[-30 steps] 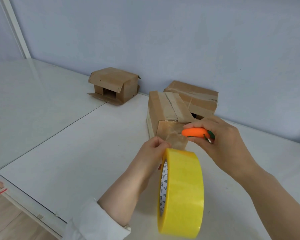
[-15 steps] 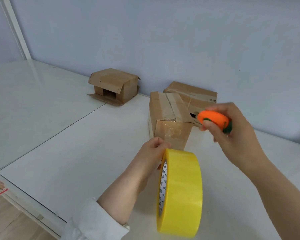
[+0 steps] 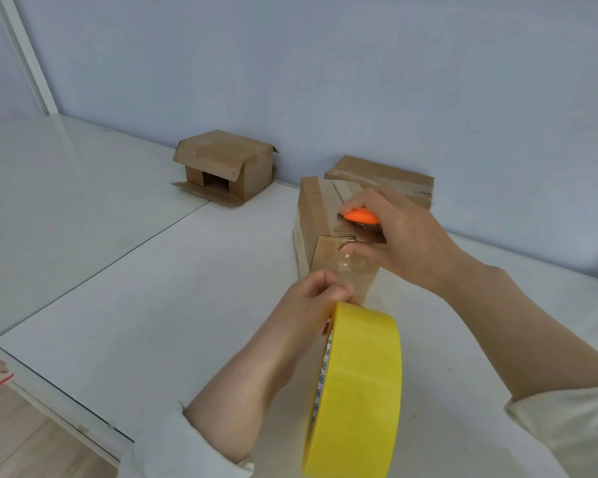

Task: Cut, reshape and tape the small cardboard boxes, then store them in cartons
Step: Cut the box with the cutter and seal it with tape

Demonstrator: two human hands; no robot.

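A small cardboard box (image 3: 316, 215) stands on the white table (image 3: 152, 305), with clear tape running over its top and down its near end. My right hand (image 3: 401, 236) grips an orange cutter (image 3: 361, 215) and holds it against the box's top near edge, thumb on the taped front face. My left hand (image 3: 315, 301) grips a big yellow tape roll (image 3: 358, 388) upright just in front of the box. A clear strip of tape stretches from the roll up to the box.
Another small box (image 3: 223, 165) with open flaps sits at the back left by the wall. A third closed box (image 3: 390, 177) lies behind the taped one. A seam (image 3: 94, 274) divides two tabletops; the table's front edge runs along the lower left.
My right hand lifted the cutter away to the right, then brought it back down onto the box's top near edge. The left hand and roll barely moved.
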